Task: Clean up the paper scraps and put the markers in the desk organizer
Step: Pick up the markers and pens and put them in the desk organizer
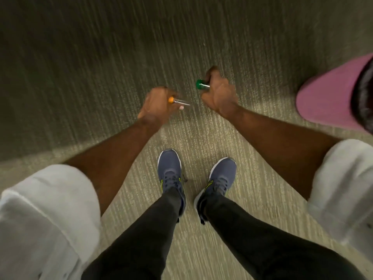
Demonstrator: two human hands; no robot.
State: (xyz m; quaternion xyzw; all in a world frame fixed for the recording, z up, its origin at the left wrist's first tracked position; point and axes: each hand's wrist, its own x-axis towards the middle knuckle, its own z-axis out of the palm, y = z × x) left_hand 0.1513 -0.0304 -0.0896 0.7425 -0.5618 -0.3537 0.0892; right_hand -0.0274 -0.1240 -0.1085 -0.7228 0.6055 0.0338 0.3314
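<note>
I am looking straight down at a carpeted floor. My left hand point(155, 107) is closed around an orange-capped marker point(177, 101), whose pale barrel sticks out to the right. My right hand point(219, 93) grips a green-capped marker point(201, 85), cap pointing left. The two hands hang close together above the carpet, a small gap between them. No paper scraps and no desk organizer are in view. The picture is blurred by motion.
My two feet in blue sneakers point(171, 174) stand on the beige ribbed carpet point(101, 77). A pink rounded seat or cushion point(327, 96) juts in at the right edge. A tiny white speck point(204, 44) lies on the carpet farther ahead.
</note>
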